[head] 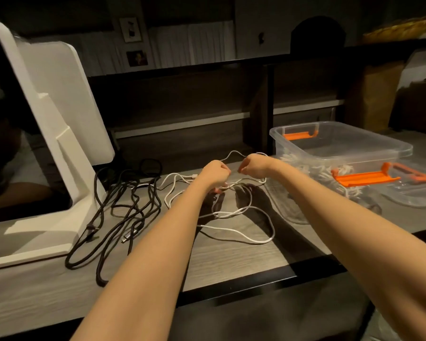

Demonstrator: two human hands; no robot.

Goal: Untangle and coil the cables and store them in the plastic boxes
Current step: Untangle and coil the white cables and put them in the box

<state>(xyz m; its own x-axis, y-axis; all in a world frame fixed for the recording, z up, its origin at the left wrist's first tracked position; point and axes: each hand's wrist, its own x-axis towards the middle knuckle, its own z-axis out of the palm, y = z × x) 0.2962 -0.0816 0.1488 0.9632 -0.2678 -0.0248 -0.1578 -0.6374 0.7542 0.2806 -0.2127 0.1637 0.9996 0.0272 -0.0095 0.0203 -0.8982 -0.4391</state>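
A tangled white cable (234, 233) lies in loops on the grey wooden table (268, 252). My left hand (215, 174) and my right hand (252, 166) are both raised over it, fingers curled, each pinching a strand of the white cable. A heap of black cables (123, 212) sprawls to the left, with a metal plug near its lower middle. A clear plastic box (342, 146) with orange latches stands at the right, a whitish pile visible through its wall.
A white monitor stand (59, 148) and its dark screen fill the left side. A clear lid (403, 185) with an orange latch lies flat beside the box. Dark shelving runs along the back. The table's black front edge (256, 284) crosses below my arms.
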